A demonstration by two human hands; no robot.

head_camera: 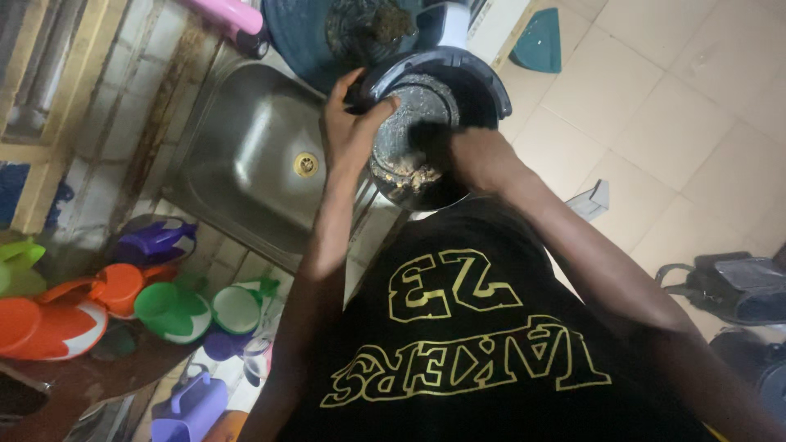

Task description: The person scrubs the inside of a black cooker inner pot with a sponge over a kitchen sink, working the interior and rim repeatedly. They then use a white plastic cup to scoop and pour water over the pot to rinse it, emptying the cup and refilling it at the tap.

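A round dark pot [485, 82] with brownish food residue [407, 170] inside is tilted over the counter edge beside the steel sink [246, 147]. My left hand [350, 123] grips the pot's near rim, thumb over the edge. My right hand [468, 155] reaches inside the pot against its inner wall. Its fingers are dark and hidden, so I cannot tell whether they hold anything. My black shirt with yellow print fills the bottom of the view.
A dark blue basin [299, 33] with residue and a pink object [229, 12] sit behind the sink. Orange [115, 286], green [168, 311] and purple [155, 241] plastic cups and jugs crowd the left counter. A teal dustpan [536, 41] and bags [729, 286] lie on the tiled floor.
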